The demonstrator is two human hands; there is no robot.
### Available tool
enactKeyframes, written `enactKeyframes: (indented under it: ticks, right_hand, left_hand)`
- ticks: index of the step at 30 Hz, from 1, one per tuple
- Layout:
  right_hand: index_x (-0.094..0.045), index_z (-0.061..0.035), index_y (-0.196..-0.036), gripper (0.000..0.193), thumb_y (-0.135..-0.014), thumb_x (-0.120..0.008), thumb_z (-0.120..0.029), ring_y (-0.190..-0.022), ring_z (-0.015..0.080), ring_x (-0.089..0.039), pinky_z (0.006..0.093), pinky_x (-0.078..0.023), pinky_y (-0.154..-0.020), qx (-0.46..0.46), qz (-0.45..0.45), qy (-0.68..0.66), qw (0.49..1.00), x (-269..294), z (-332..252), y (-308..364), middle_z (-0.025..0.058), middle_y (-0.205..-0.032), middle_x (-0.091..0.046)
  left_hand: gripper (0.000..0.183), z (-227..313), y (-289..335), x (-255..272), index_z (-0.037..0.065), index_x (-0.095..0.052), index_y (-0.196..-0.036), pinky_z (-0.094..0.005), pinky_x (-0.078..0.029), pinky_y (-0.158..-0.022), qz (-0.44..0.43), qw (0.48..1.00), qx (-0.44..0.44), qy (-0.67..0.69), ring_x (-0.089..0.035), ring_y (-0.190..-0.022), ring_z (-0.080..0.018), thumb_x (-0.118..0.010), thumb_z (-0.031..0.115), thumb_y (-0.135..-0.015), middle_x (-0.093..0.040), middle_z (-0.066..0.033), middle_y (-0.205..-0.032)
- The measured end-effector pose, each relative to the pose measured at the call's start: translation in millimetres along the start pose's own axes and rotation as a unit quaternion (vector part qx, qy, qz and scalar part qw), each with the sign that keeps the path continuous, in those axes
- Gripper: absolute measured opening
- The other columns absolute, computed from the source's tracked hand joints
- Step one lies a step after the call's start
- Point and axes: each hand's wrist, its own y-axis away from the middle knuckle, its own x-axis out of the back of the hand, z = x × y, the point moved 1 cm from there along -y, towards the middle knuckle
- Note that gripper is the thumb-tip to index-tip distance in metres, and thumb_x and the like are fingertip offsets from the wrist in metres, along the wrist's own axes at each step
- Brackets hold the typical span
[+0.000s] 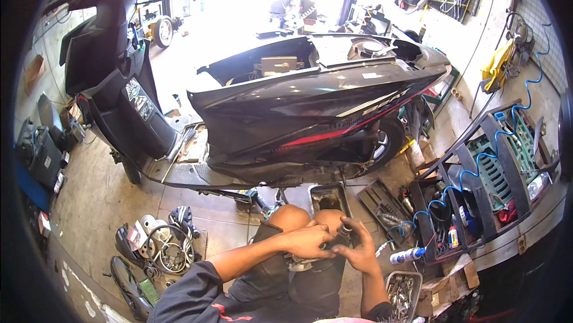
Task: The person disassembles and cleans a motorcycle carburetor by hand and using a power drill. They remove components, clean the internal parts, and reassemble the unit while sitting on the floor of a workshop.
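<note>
Above my lap, my two hands are close together with the fingertips almost meeting. My right hand (360,249) grips a small dark cylindrical metal part (345,230) between its thumb and fingers. Reaching in from the left, my left hand (306,243) has its fingers curled and pressed together beside the right thumb. Whatever it may hold is too small to make out. Under my hands, a greyish metal piece (298,262) lies on my lap, partly covered by the left hand. In front of my knees stands a black scooter (268,114) with its seat off.
To the right are an open dark tool case (382,206), a black tool cart (439,200) with a coiled blue hose (460,188), a blue-and-white spray can (408,255) and a metal tray of small parts (412,276). Removed parts with a cable (162,245) lie left. A dark pan (328,190) sits by the scooter.
</note>
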Motion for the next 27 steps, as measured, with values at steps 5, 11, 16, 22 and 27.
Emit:
enactKeyframes:
  ticks: [5, 11, 16, 22, 27]
  right_hand:
    - [-0.048, 0.0028, -0.14, 0.073, -0.077, -0.083, -0.003, -0.119, 0.0236, -0.058, 0.0368, -0.048, -0.1, -0.104, 0.013, -0.24, 0.965, -0.7, 5.5, 8.6, 0.0167, -0.129, -0.057]
    - [-0.043, 0.0024, -0.145, 0.073, -0.082, -0.078, -0.001, -0.117, 0.0258, -0.061, 0.0396, -0.049, -0.1, -0.031, 0.041, -0.136, 0.989, -3.5, 10.8, 6.1, 0.0195, -0.131, -0.058]
    - [-0.042, 0.0019, -0.146, 0.078, -0.079, -0.081, -0.003, -0.116, 0.0248, -0.06, 0.0381, -0.05, -0.098, -0.092, 0.012, -0.21, 0.973, 1.2, 28.5, 14.9, 0.0169, -0.134, -0.054]
    - [-0.047, 0.0018, -0.143, 0.068, -0.081, -0.078, 0.0, -0.118, 0.0218, -0.059, 0.0366, -0.049, -0.099, -0.048, 0.028, -0.119, 0.991, -1.9, 14.3, 6.7, 0.0148, -0.129, -0.059]
    - [-0.046, -0.0007, -0.144, 0.073, -0.079, -0.081, -0.003, -0.117, 0.023, -0.06, 0.0382, -0.05, -0.098, -0.09, -0.009, -0.212, 0.973, 2.0, 30.6, 14.0, 0.0127, -0.131, -0.057]
  left_hand:
    - [0.05, -5.3, 0.3, -8.9, -0.002, -0.067, -0.107, -0.0469, -0.036, -0.1, 0.034, 0.999, -0.018, -0.004, -0.055, -0.111, -0.0315, -0.061, 0.046, -0.093, -0.066, -0.0169, -0.098]
    - [0.05, 1.0, 0.0, 0.4, -0.002, -0.067, -0.109, -0.049, -0.036, -0.1, 0.009, 1.0, -0.017, 0.02, -0.055, -0.112, -0.0325, -0.06, 0.046, -0.094, -0.067, -0.0153, -0.1]
    - [0.049, -13.4, -2.7, -20.8, -0.001, -0.067, -0.108, -0.0502, -0.036, -0.1, 0.087, 0.995, -0.043, 0.007, -0.054, -0.113, -0.0334, -0.06, 0.045, -0.094, -0.067, -0.016, -0.102]
    - [0.05, 1.2, -0.7, 2.4, 0.0, -0.066, -0.114, -0.0521, -0.034, -0.102, -0.013, 1.0, 0.004, 0.007, -0.052, -0.117, -0.034, -0.059, 0.045, -0.095, -0.066, -0.0181, -0.112]
    - [0.05, -7.0, -1.6, -9.7, 0.0, -0.066, -0.115, -0.0533, -0.034, -0.103, 0.012, 1.0, 0.001, 0.007, -0.051, -0.122, -0.0345, -0.06, 0.046, -0.094, -0.065, -0.0194, -0.115]
